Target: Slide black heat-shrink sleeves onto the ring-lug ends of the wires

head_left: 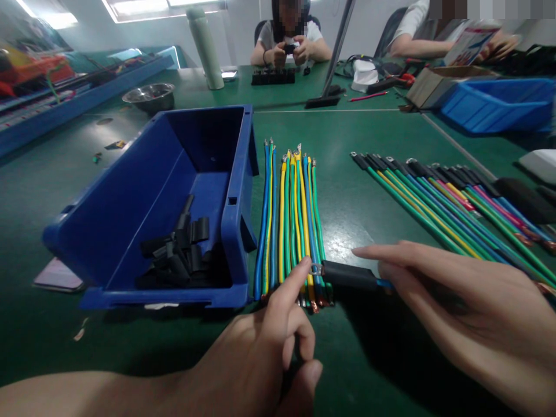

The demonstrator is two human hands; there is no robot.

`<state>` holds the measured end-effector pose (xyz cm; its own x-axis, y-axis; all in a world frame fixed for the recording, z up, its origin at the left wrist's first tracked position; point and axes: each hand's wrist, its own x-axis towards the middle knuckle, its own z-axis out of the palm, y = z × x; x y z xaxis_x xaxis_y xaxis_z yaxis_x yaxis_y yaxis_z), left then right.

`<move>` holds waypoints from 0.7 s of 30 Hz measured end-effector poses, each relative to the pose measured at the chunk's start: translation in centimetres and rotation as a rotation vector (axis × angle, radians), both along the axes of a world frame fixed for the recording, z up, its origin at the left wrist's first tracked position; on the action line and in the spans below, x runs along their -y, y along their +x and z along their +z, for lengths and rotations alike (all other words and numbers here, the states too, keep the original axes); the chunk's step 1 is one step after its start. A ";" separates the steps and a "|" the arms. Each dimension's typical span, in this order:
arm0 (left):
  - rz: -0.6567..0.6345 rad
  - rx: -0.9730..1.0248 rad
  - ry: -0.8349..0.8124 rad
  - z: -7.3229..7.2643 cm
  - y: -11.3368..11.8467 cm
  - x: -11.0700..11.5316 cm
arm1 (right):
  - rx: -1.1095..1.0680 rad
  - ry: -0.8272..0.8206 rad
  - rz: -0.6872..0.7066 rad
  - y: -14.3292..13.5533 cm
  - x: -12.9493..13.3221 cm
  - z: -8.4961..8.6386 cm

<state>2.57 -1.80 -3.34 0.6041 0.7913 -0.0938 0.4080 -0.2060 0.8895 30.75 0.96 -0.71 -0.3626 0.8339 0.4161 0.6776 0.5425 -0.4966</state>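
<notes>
My right hand (460,307) pinches a short blue cable (384,284) with a black heat-shrink sleeve (350,275) over its end; the index finger points out above it. A metal ring terminal (317,269) sticks out of the sleeve's left end. At that terminal is the outstretched index fingertip of my left hand (273,341), whose other fingers are partly bent and whose thumb stands apart. Beneath and beyond them lies a row of blue, green and yellow cables (297,214) with terminals at the far end. Sleeved cables (430,197) lie in another row at right.
A dark blue bin (238,202) at left holds loose black sleeves (178,255). Across the green table (343,133) stand a steel bowl (150,97), a pale green bottle (205,49), a metal stand (324,99) and a light blue bin (499,107). Two people sit opposite.
</notes>
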 end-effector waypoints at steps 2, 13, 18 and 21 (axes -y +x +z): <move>-0.009 0.007 -0.005 -0.1 0.0 -0.1 | 0.000 -0.003 0.004 -0.1 0.0 0.2; -0.009 0.037 -0.010 -0.6 0.1 0.0 | -0.075 -0.158 0.009 -0.2 0.6 -0.7; -0.113 0.185 0.195 -3.1 -0.1 0.0 | -0.057 -0.200 0.012 0.2 0.7 -0.5; -0.109 0.163 0.182 -3.9 -0.1 0.1 | -0.061 -0.220 -0.014 -0.2 0.6 -0.6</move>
<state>2.46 -1.93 -7.22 0.6820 0.7158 0.1499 0.2292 -0.4038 0.8857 30.59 0.36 -1.28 -0.3302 0.9116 0.2449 0.6494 0.4077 -0.6419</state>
